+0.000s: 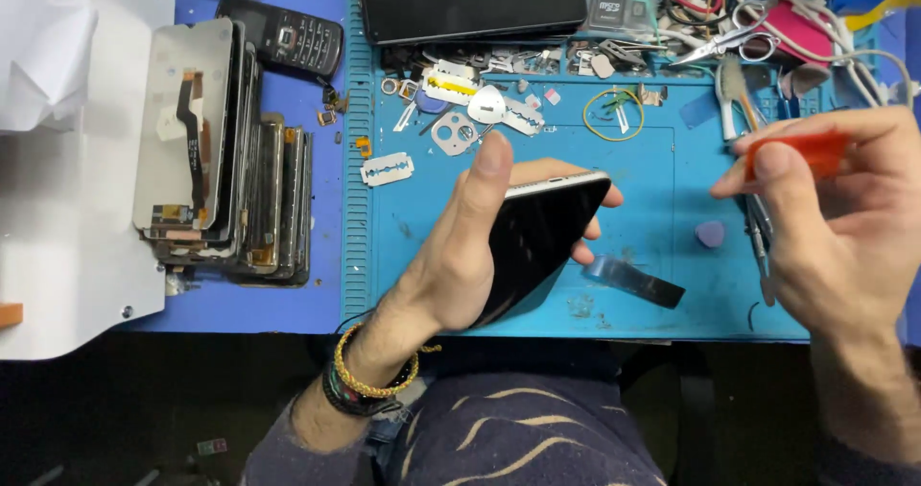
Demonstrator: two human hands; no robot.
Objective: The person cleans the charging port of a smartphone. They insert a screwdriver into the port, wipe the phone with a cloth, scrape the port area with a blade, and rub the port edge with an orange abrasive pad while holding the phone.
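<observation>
Screen stack (221,150) left of mat (652,217)

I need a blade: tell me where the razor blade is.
The razor blade lies flat on the blue mat's left part, left of the left hand holding the phone.

One smartphone (537,241), one keypad phone (288,37), two razor blades (388,169), one scissors (729,35), one rubber band (614,114)

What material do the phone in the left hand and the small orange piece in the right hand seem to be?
Phone: glossy black front, probably glass, with a silvery edge, metal or painted plastic. Orange piece: translucent, thin, likely plastic. Work mat: matte blue, seemingly rubbery silicone.
</observation>
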